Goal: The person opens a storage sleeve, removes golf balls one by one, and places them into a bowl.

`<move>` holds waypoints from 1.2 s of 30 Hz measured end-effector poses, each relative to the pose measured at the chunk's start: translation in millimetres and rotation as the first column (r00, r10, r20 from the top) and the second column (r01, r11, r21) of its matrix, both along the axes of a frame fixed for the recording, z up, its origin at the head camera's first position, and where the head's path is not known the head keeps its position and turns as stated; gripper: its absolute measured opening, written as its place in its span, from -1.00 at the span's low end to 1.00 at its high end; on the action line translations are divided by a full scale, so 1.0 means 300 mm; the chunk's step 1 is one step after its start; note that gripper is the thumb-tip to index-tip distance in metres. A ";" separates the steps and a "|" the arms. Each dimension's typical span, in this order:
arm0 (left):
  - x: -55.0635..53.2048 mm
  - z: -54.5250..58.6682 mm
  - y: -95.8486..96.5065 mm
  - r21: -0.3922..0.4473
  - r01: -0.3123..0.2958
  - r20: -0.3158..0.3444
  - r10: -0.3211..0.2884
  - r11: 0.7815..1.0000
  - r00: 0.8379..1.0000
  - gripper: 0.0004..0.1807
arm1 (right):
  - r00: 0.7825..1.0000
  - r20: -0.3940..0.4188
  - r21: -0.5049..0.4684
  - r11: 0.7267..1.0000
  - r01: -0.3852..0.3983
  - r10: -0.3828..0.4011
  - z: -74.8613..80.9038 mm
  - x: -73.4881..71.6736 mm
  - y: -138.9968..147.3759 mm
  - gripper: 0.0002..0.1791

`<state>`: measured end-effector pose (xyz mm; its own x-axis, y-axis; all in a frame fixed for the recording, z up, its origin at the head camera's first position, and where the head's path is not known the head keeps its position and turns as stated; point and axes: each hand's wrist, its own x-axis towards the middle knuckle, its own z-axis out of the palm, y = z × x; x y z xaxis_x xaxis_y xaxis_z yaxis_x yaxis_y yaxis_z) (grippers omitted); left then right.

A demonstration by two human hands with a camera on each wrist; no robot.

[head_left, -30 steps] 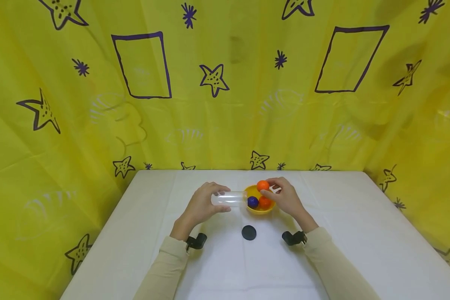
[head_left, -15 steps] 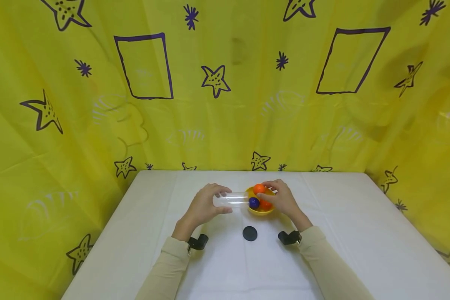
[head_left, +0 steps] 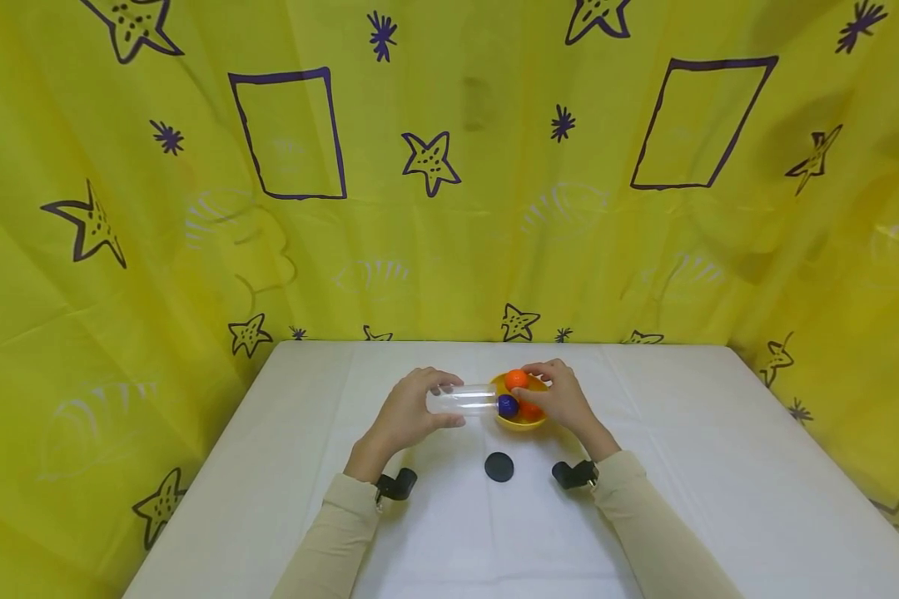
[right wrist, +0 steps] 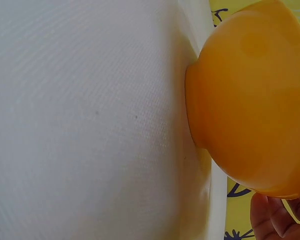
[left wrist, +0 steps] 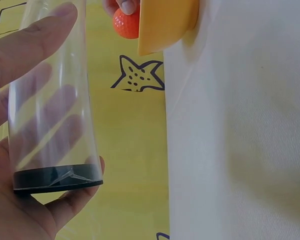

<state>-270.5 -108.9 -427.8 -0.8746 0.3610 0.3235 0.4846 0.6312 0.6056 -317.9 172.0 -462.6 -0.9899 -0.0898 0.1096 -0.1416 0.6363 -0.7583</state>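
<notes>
My left hand [head_left: 404, 408] grips a clear plastic tube [head_left: 468, 400] lying sideways above the table, its right end at the rim of a yellow bowl [head_left: 520, 426]. A black cap [left wrist: 57, 179] closes the tube's other end, near my palm. Over the bowl, my right hand [head_left: 567, 398] pinches an orange golf ball [left wrist: 126, 25] between thumb and fingers. Inside the bowl sit a dark blue ball [head_left: 508, 406] and another orange ball [head_left: 528, 411], partly covered by my right thumb. In the right wrist view the bowl's outer wall [right wrist: 255, 100] hides most of the hand.
A round black lid [head_left: 499, 467] lies on the white-covered table [head_left: 494, 541], in front of the bowl between my forearms. Behind the table hangs a yellow curtain [head_left: 449, 249] with drawn stars. Black wrist cameras [head_left: 573, 475] sit at both cuffs.
My right hand has shifted left and slightly lower with the orange golf ball, closer to the tube's mouth. The left hand keeps its grip on the tube, nearly still.
</notes>
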 end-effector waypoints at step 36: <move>-0.008 -0.031 0.009 0.000 -0.034 0.122 0.033 0.999 0.992 -0.44 | 0.992 -0.117 -0.031 0.999 0.034 -0.037 -0.008 0.082 0.080 -0.73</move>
